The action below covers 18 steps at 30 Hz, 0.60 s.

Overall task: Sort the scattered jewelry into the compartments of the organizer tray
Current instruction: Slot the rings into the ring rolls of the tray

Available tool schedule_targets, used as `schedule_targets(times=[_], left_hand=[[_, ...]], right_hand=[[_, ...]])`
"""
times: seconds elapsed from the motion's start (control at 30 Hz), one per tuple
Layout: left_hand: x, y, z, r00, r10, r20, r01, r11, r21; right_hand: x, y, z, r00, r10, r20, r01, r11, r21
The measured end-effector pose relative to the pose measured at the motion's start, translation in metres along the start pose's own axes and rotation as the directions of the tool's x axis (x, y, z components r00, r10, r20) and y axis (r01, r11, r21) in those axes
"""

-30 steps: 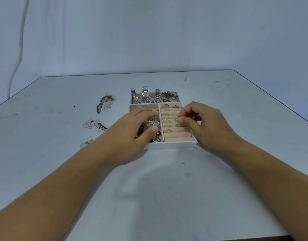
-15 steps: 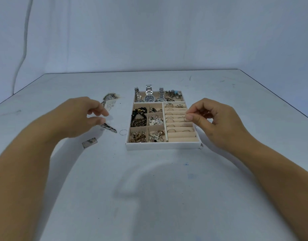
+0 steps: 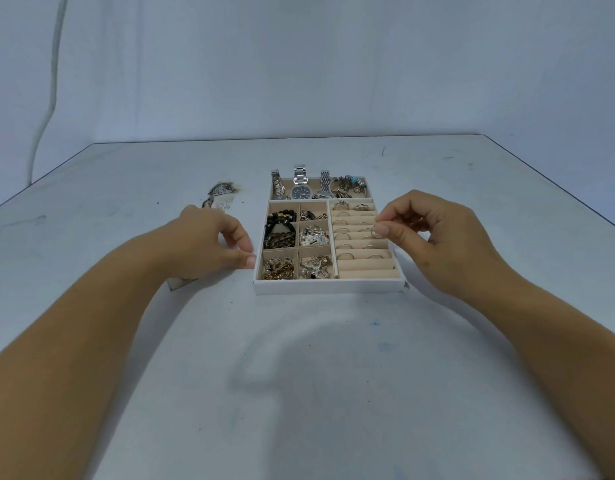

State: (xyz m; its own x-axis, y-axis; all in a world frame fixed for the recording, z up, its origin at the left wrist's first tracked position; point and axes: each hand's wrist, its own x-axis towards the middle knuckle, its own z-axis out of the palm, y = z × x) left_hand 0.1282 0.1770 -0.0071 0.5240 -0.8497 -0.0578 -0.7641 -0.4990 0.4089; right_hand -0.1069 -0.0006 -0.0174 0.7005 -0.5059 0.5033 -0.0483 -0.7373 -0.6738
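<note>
We pinch a thin ring [image 3: 373, 235] in our right grip [image 3: 434, 240] over the padded rolls [image 3: 365, 263] of the tray [image 3: 327, 287] for slotting, while our left grip [image 3: 209, 244] curls beside it, contents we cannot tell.

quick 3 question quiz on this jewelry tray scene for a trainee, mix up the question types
1. True or false: the silver wristwatches lie in the far compartment of the white organizer tray with beige lining.
2. What does the right hand pinch above the beige ring rolls? A) a black bead bracelet B) a thin silver ring C) a watch
3. Fill in: the left hand touches the pale grey table just off the tray's ___ side.
Key: 1 true; 2 B; 3 left.
</note>
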Motion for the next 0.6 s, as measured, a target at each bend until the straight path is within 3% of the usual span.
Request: schedule_targets(times=[0.23,0.37,0.53,0.6], left_hand=[[0.000,0.007,0.001,0.999,0.042,-0.032,-0.043,0.999,-0.017],[0.000,0.007,0.003,1.000,-0.017,-0.023,0.016,0.997,-0.079],[-0.009,0.013,0.002,1.000,0.009,-0.017,-0.008,0.996,0.088],[-0.014,0.017,0.001,0.993,0.033,-0.113,-0.022,0.995,0.099]], right_hand=[[0.000,0.000,-0.001,1.000,-0.004,-0.006,0.004,1.000,-0.001],[0.000,0.000,-0.002,1.000,-0.012,-0.013,0.012,1.000,-0.016],[0.000,0.001,-0.002,1.000,-0.009,-0.007,0.009,1.000,-0.026],[0.001,0.002,-0.003,1.000,-0.011,-0.002,0.011,0.999,-0.034]])
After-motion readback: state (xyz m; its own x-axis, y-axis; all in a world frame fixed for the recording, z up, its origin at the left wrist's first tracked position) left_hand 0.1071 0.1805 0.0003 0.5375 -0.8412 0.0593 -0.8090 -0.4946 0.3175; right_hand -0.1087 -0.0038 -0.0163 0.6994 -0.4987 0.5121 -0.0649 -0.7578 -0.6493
